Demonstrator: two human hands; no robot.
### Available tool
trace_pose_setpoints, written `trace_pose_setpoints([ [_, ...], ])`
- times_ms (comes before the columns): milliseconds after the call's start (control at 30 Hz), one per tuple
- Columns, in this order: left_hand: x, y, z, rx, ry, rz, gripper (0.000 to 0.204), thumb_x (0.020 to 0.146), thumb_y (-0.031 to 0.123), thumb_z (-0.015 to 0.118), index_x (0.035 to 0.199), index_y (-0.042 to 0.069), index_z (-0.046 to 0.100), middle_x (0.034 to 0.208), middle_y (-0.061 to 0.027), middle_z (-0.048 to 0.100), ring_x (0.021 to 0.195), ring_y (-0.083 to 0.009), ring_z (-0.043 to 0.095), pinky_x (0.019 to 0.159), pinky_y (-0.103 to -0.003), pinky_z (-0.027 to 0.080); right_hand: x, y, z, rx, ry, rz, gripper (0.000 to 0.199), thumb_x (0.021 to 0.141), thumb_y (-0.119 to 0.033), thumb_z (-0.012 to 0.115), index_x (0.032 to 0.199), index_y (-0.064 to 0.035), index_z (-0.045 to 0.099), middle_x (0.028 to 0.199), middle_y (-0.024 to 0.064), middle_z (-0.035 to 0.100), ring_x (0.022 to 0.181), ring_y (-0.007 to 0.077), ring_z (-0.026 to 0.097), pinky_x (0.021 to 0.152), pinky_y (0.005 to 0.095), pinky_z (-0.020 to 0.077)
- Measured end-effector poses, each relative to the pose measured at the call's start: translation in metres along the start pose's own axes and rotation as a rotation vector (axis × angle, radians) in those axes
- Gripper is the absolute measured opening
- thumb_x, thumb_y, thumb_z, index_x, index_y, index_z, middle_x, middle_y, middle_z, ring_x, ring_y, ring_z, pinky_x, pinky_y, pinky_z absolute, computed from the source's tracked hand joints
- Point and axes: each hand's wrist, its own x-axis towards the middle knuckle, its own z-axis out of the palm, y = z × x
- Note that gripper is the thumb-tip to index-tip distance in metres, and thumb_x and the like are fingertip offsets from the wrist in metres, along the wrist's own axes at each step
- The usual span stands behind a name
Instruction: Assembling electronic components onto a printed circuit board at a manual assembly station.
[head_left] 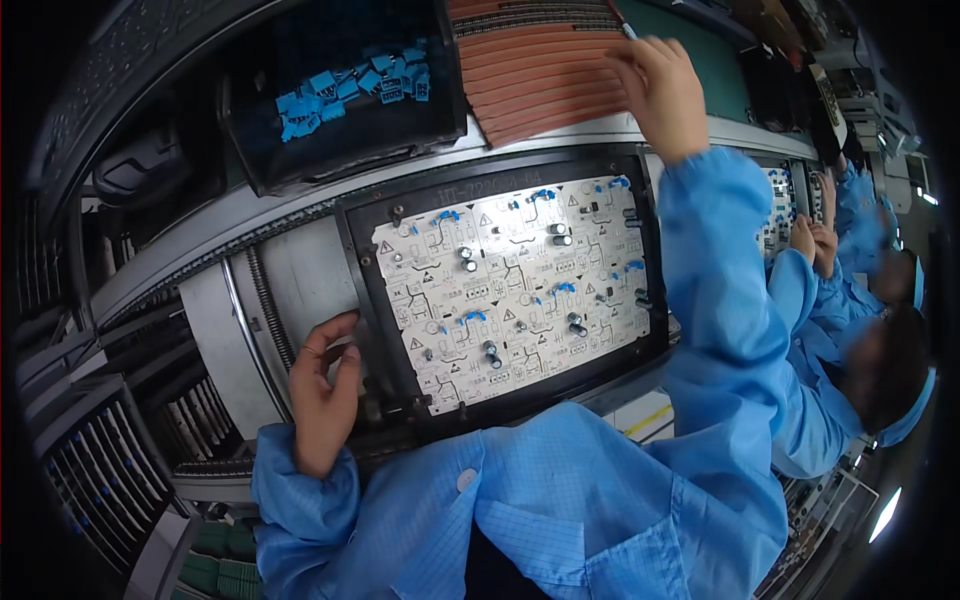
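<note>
A white circuit board panel (510,285) with small black capacitors and blue parts lies in a black carrier frame (365,300) on a conveyor in front of me. My left hand (322,395) rests at the frame's left edge, fingers curled with a small part pinched between thumb and forefinger. My right hand (660,90) reaches far up to a stack of orange-brown component strips (540,65), fingers closed on the strips' right end. Both my sleeves are blue.
A black bin (350,150) holding several blue terminal blocks (350,88) stands at the upper left. Grey conveyor rails (200,260) run across. To the right, other people in blue coats (850,300) work at further boards. Slotted racks sit at the lower left.
</note>
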Motion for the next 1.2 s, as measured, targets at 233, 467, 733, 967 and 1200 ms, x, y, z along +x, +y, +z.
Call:
trace_pose_setpoints([
  [233,0.004,-0.010,-0.011,-0.013,0.048,0.074,0.030,0.094,0.001,0.051,0.123,-0.002,0.057,0.125,-0.0112,0.060,0.116,-0.0185,0.054,0.102,-0.032,0.041,0.047,0.015,0.038,0.082,-0.090,0.065,0.013,0.074,-0.005,0.070,0.086,-0.0095,0.068,0.093,0.0093,0.059,0.094,0.0333,0.052,0.083,0.0404,0.0460],
  [467,0.002,-0.011,-0.010,0.031,0.024,0.082,0.032,0.094,0.001,0.049,0.125,-0.002,0.056,0.126,-0.0117,0.060,0.117,-0.0193,0.055,0.102,-0.032,0.041,0.051,0.010,0.045,0.083,-0.183,0.000,0.010,0.076,-0.005,0.070,0.086,-0.0068,0.066,0.094,0.0097,0.059,0.095,0.0326,0.053,0.084,0.0401,0.0460],
  [733,-0.002,-0.018,-0.004,0.000,-0.172,0.218,0.059,0.081,-0.011,0.046,0.139,-0.002,0.047,0.132,-0.0182,0.056,0.108,-0.0224,0.058,0.094,-0.032,0.045,0.023,0.000,-0.004,0.609,-0.139,0.413,0.016,0.096,-0.016,0.061,0.106,-0.0036,0.063,0.090,0.0032,0.069,0.078,0.0133,0.062,0.074,0.0238,0.0460],
  [967,0.000,-0.010,-0.013,0.065,-0.388,0.210,0.070,0.083,-0.011,0.048,0.150,0.001,0.032,0.138,-0.0216,0.049,0.115,-0.0264,0.055,0.093,-0.032,0.047,-0.049,-0.145,-0.073,1.114,-0.498,0.981,0.016,0.099,-0.012,0.057,0.109,-0.0011,0.053,0.094,0.0120,0.070,0.078,0.0103,0.063,0.067,0.0221,0.0476],
  [1200,0.001,-0.014,-0.019,-0.049,-0.250,0.086,0.055,0.087,-0.009,0.049,0.141,0.001,0.045,0.133,-0.0176,0.053,0.116,-0.0229,0.056,0.093,-0.030,0.046,-0.051,-0.178,-0.045,1.048,-0.548,1.315,0.021,0.097,-0.016,0.061,0.104,0.0028,0.057,0.086,0.0134,0.071,0.060,0.0132,0.064,0.052,0.0235,0.0493],
])
